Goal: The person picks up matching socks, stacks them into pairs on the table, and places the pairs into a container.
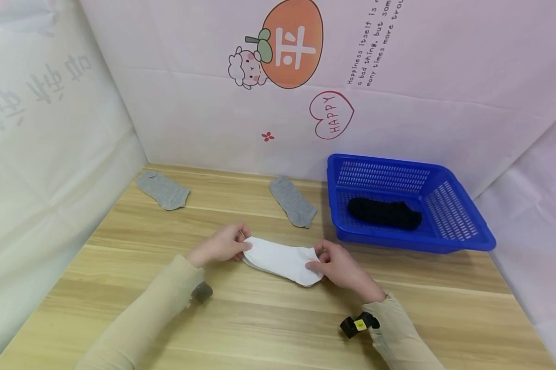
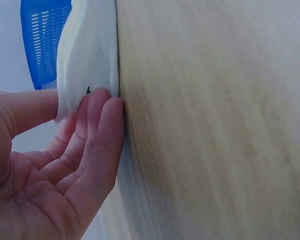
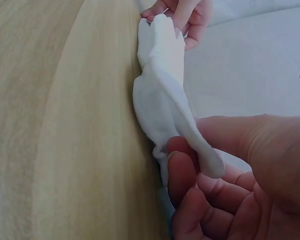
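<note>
A pair of white socks [image 1: 280, 258], laid one on the other, stretches between my two hands just over the wooden table. At its left end my left hand [image 1: 224, 243] pinches the fabric between thumb and fingers. My right hand [image 1: 342, 267] pinches the other, wider end. In the left wrist view the thumb lies on one face of the white socks [image 2: 90, 50] and the fingertips are against the other. The right wrist view shows the upper layer of the white socks [image 3: 162, 95] lifted by thumb and fingers, apart from the layer beneath.
A blue basket [image 1: 412, 239] with black socks [image 1: 384, 213] in it stands at the right back. One grey sock [image 1: 163, 190] lies at the far left, another grey sock [image 1: 293, 201] left of the basket. White printed sheeting [image 1: 203, 118] rises behind the wooden table [image 1: 259, 318].
</note>
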Motion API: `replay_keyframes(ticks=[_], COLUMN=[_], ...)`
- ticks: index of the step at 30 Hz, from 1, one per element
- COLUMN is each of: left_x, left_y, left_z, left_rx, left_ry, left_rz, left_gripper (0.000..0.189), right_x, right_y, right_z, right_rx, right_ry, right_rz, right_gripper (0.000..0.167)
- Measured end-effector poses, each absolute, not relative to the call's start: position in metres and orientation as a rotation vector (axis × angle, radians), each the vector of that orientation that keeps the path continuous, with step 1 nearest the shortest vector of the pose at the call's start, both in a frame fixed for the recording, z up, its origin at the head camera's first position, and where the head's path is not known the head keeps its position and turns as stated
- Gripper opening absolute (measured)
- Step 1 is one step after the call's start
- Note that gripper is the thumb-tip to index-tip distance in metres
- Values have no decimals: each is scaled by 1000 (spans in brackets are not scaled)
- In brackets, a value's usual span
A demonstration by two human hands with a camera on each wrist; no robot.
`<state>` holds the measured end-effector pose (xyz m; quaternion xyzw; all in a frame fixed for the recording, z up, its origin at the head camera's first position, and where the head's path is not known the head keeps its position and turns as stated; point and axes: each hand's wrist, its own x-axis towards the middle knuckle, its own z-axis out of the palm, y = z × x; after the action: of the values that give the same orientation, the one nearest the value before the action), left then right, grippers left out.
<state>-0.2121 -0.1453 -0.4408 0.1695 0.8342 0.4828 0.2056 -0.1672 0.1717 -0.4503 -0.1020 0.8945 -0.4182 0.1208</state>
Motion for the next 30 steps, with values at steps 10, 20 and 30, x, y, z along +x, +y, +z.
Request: replay_keyframes(ticks=[10, 20, 30], left_x=[-211, -212, -215], left_y=[-148, -151, -151], left_z=[-438, -438, -440], left_rx=[445, 494, 653], left_ry=[2289, 2307, 2462], left_rz=[1346, 1367, 1167], left_gripper=[13, 9, 9], right_x=[-167, -164, -163], right_y=[173, 176, 179], right_z=[-451, -447, -442], right_rx=[-258, -254, -345], right_ry=[2623, 2587, 2641], right_rz=[-1199, -1236, -1116], right_gripper=[27, 30, 25])
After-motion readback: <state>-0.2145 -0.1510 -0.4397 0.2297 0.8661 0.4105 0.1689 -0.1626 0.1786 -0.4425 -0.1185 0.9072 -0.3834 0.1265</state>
